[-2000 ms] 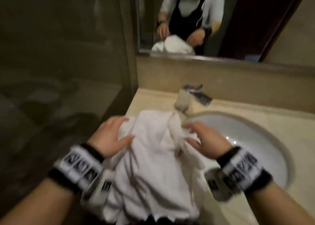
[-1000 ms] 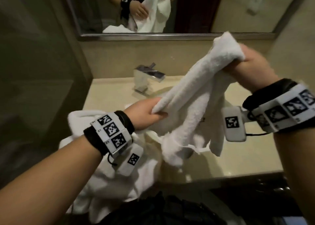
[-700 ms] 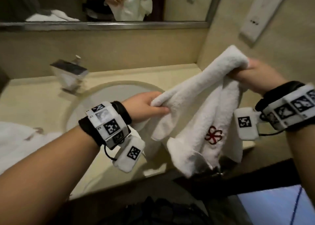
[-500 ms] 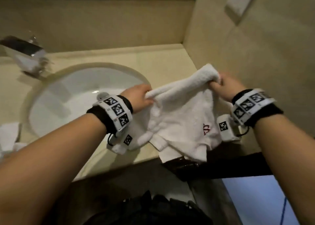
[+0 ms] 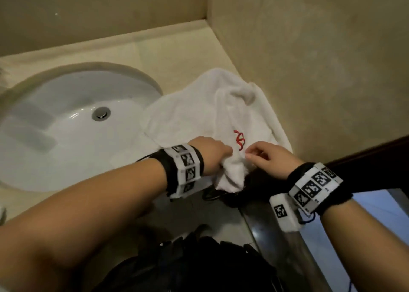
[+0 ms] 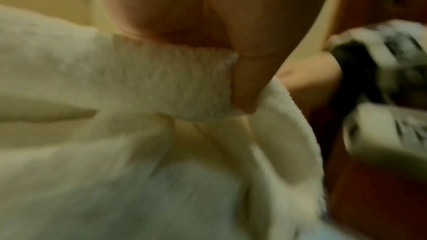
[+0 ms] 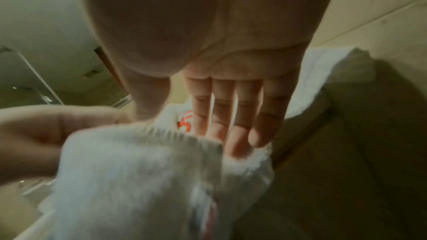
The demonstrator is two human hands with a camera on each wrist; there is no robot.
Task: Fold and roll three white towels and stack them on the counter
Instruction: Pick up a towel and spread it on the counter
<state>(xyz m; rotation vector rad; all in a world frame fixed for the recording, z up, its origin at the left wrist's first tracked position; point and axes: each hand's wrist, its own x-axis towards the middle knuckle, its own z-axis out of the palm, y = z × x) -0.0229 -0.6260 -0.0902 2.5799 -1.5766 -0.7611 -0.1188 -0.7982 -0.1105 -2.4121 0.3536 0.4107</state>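
Note:
A white towel [image 5: 199, 114] with a red emblem [image 5: 239, 140] lies crumpled on the beige counter [image 5: 177, 54], to the right of the sink and against the right wall. My left hand [image 5: 215, 154] grips the towel's near edge, which droops over the counter's front. In the left wrist view the thumb [image 6: 247, 83] presses into the bunched towel [image 6: 115, 171]. My right hand [image 5: 261, 156] is just beside the left one. In the right wrist view its fingers [image 7: 231, 125] are straight, with their tips touching the towel's edge [image 7: 138, 171]. No other towels are in view.
A white oval sink [image 5: 66, 125] with a metal drain [image 5: 101, 114] fills the left of the counter. A beige wall [image 5: 309, 70] bounds the counter on the right. Below the counter's front edge are dark cabinet fronts and my black clothing [image 5: 199, 265].
The towel was held up in the air between both hands and now lies on the counter right of the sink. My right hand let go of its end and moved to the near edge.

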